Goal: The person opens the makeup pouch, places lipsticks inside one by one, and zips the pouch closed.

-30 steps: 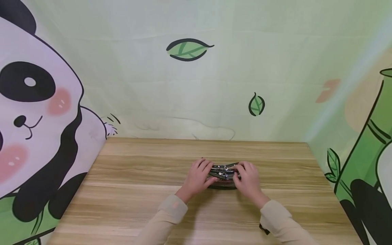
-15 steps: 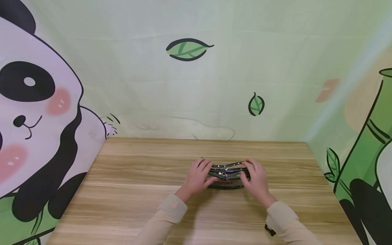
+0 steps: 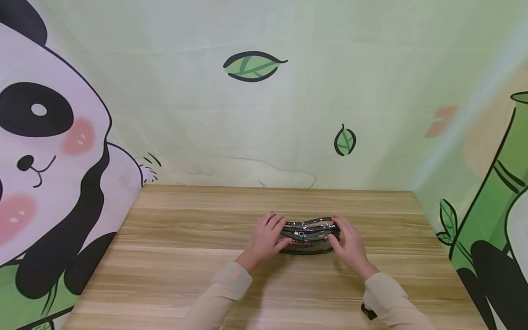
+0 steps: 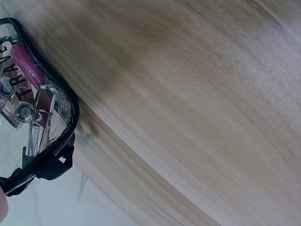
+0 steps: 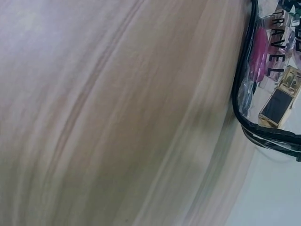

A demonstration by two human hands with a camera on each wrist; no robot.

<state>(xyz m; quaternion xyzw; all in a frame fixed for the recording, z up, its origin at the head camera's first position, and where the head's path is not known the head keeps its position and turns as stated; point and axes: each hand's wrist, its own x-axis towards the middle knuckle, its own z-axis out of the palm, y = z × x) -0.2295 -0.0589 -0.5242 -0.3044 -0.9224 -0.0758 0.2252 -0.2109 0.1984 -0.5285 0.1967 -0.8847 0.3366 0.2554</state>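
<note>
A clear travel pouch [image 3: 307,247] with black trim stands on the table between my two hands. In the left wrist view, black "TRAVEL" lettering runs along its clear wall, and a pink tube [image 4: 27,64] and small cosmetics with silvery caps show inside. My left hand [image 3: 267,236] grips the pouch's left end, thumb on the near side and fingers over the far side. My right hand [image 3: 349,240] holds the right end at the top edge, thumb in front and fingers behind. The right wrist view shows a gold-framed dark case [image 5: 280,106] inside the pouch; my right hand is outside that view.
The wood-grain table [image 3: 185,229] extends around the pouch on all sides. Behind it hangs a pale green backdrop [image 3: 185,114] with printed leaves and pandas. A small black object [image 3: 368,312] shows under the right sleeve cuff.
My right hand has slid rightward along the pouch's top to its right end, uncovering more of the top edge. My left hand has stayed on the left end.
</note>
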